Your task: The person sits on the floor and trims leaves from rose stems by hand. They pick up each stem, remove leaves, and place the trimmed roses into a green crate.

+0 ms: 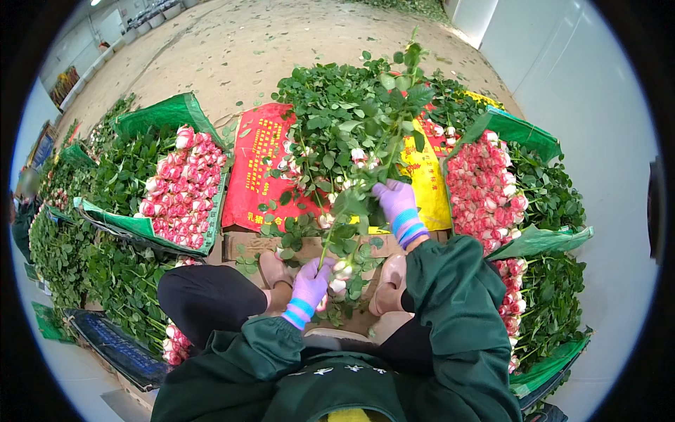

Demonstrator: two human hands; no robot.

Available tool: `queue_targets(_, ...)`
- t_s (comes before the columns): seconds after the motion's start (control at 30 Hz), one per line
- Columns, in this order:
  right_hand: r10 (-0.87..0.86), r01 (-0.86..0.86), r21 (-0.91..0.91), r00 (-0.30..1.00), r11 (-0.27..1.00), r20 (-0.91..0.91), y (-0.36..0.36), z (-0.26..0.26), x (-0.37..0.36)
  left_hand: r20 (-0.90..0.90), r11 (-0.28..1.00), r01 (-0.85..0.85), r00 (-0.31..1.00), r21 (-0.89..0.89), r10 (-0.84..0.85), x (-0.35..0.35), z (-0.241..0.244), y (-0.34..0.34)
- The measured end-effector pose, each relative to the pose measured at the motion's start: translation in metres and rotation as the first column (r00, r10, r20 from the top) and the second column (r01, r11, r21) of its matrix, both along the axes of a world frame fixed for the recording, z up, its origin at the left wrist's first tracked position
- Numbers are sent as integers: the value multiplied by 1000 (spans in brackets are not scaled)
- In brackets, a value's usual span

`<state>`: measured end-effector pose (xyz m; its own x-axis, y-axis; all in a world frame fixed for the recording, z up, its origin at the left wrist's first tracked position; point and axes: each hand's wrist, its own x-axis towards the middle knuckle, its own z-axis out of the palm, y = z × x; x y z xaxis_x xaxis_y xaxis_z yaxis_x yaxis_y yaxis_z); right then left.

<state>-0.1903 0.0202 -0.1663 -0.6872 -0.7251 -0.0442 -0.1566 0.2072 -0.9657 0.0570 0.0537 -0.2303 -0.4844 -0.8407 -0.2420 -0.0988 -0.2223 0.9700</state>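
Observation:
My left hand [311, 285], in a purple knit glove with a striped cuff, is shut on a rose stem [328, 240] between my knees. White rose heads with pink edges [343, 270] hang just right of that hand. Farther forward, my right hand [393, 198], gloved alike, is closed around leafy rose stems [393, 142] that rise past it toward the top of the view. Leaves partly hide its fingers. Beyond both hands, a heap of leafy roses [329, 111] lies on red and yellow woven sacks [261, 169].
Packed pink and white roses lie in green wrapping at left [184, 184] and right [482, 184]. My feet in pink shoes [275, 269] stand by a wooden board [242, 245]. A white wall [580, 89] rises at right. Another person's dark sleeve [22, 227] shows far left.

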Motion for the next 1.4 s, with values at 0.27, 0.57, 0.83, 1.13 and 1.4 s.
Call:
queue_targets(0.27,-68,143,164,917,976,-393,11,12,-48,-118,848,431,902,307,-416,29,76,-4)
queue_targets(0.57,-110,321,300,826,898,-553,26,21,-102,-365,973,44,930,225,42,136,170,-10)
queue_targets(0.83,499,49,706,672,706,-547,44,-39,-45,-307,990,-100,943,101,127,120,210,-55)
queue_targets(1.13,765,-192,873,587,449,-265,32,-116,32,-162,901,-44,986,-433,-29,75,235,-156)
queue_targets(1.4,787,-305,826,567,474,-242,-1,-162,74,-471,953,-229,875,-199,111,60,224,-164)
